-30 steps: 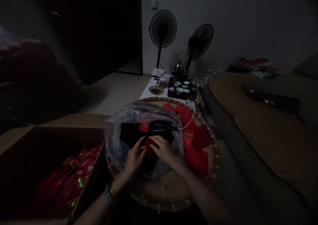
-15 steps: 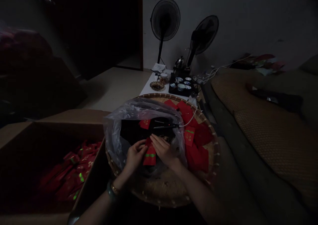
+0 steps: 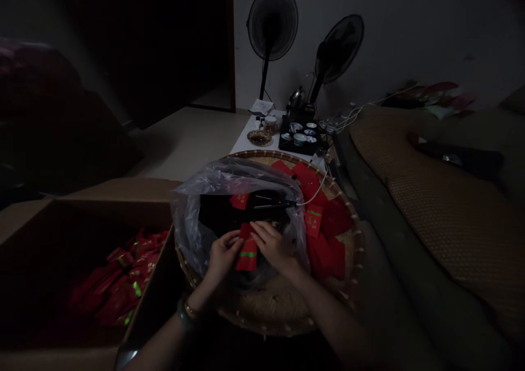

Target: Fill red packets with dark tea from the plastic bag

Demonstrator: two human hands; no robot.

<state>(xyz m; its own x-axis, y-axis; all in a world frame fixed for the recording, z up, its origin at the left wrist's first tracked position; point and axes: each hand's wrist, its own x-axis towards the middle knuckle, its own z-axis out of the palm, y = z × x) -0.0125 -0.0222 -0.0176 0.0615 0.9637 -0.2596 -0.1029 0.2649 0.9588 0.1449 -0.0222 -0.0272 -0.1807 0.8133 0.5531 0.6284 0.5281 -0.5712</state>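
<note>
A small red packet point(image 3: 246, 256) with a green stripe hangs upright between my hands. My left hand point(image 3: 223, 253) pinches its left edge between thumb and fingers. My right hand point(image 3: 272, 246) is closed on its upper right corner, the thumb hidden behind the fingers. Just beyond lies a black two-armed tool like a hair straightener point(image 3: 270, 202) with a white cord, on a dark surface inside a clear plastic bag point(image 3: 186, 234). Another red packet point(image 3: 239, 200) lies at the tool's left. More red packets point(image 3: 314, 221) are piled on the right side of the round woven tray point(image 3: 279, 316).
At my left stands an open cardboard box point(image 3: 123, 188) with many red packets point(image 3: 131, 278) inside. A low white table point(image 3: 243, 141) beyond the tray holds a black tea tray point(image 3: 289, 146) with several cups. Two fans point(image 3: 272, 24) stand behind. A couch with a woven mat point(image 3: 414, 180) runs along the right.
The view has tilted slightly downward. My right fingers have shifted a little on the packet's top edge, showing more of its upper part. Both hands stay on it.
</note>
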